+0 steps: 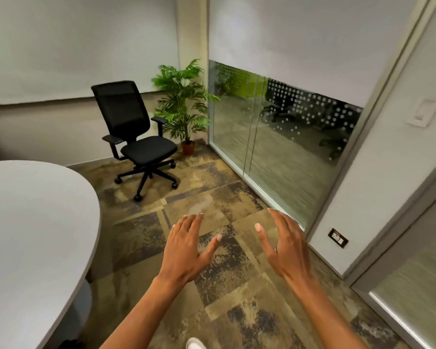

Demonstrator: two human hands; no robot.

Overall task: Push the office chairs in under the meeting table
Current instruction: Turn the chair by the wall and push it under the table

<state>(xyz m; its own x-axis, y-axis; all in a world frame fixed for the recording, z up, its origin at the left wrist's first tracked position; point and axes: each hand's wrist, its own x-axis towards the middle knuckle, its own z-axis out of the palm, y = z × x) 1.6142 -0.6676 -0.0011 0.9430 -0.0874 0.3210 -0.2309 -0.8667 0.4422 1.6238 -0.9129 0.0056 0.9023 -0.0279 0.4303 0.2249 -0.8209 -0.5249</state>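
Note:
A black mesh-back office chair point(136, 137) on castors stands alone in the far corner, its seat turned toward me and away from the table. The white rounded meeting table point(30, 222) fills the left side, well apart from the chair. My left hand point(186, 250) and my right hand point(285, 248) are stretched out in front of me over the carpet, fingers spread, holding nothing. Both hands are well short of the chair.
A potted palm point(184, 107) stands in the corner just right of the chair. A glass partition point(275, 137) runs along the right, with a door frame point(378, 137) and a wall socket point(338, 238). Patterned carpet lies between me and the chair.

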